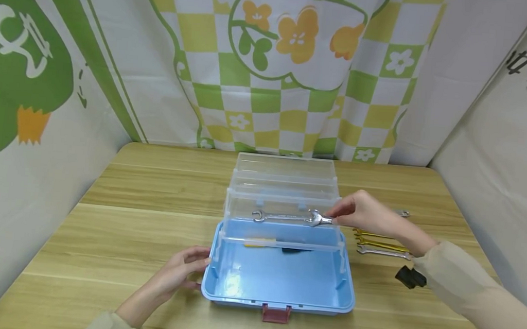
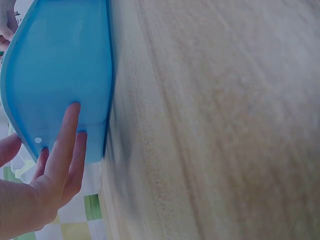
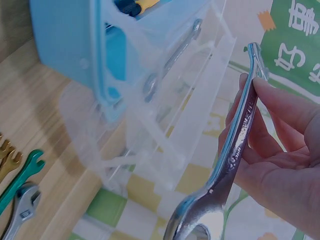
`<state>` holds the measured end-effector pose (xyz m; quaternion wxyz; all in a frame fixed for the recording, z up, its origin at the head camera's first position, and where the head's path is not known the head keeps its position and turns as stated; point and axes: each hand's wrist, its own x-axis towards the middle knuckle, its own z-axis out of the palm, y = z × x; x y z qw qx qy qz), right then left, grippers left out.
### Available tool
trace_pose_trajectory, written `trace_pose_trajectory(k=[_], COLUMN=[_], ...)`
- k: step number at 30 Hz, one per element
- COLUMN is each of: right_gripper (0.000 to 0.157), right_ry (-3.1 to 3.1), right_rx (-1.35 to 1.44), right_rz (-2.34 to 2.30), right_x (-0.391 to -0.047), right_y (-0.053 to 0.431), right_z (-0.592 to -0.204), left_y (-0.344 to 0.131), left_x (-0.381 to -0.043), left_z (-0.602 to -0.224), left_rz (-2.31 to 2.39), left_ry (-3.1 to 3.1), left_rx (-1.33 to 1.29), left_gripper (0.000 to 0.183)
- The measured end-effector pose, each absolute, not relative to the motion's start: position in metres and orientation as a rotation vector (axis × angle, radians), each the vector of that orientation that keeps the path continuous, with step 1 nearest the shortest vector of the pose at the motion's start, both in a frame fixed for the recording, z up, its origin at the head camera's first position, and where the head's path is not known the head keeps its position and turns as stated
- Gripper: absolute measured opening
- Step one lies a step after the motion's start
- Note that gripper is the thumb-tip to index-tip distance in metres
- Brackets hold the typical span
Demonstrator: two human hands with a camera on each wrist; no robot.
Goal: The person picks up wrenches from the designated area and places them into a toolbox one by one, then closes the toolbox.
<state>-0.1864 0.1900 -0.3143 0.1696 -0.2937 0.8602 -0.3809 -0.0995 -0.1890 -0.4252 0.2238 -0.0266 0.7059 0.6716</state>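
Note:
My right hand pinches a silver wrench between thumb and fingers, above the toolbox's clear upper tray. Another silver wrench lies in that tray; in the head view the two wrenches overlap. The blue toolbox stands with its lid up and its clear trays raised at the back. Against the box's left outer wall rests my left hand, fingers nearly straight and thumb by the rim. Under the front tray, toward the back of the box, are a yellow item and a dark item, partly covered.
Right of the box several wrenches lie on the wooden table: gold wrenches, a silver wrench, a green wrench and an adjustable wrench. A red latch hangs at the box front. Patterned curtain stands behind.

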Motion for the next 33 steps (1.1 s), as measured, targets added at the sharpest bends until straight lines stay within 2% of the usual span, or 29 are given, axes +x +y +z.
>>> trace_pose_trajectory(k=[13, 33], right_gripper=[0.018, 0.018], right_ry=[2.374, 2.348], right_rx=[-0.950, -0.925], right_rz=[-1.092, -1.141], right_x=[-0.197, -0.210], right_y=[0.156, 0.121], right_z=[-0.311, -0.320], left_y=[-0.190, -0.188], left_x=[-0.100, -0.099], left_z=[-0.426, -0.425], left_rz=[1.865, 1.860], left_ry=[1.932, 1.945], left_rx=[-0.066, -0.085], left_gripper=[0.058, 0.057])
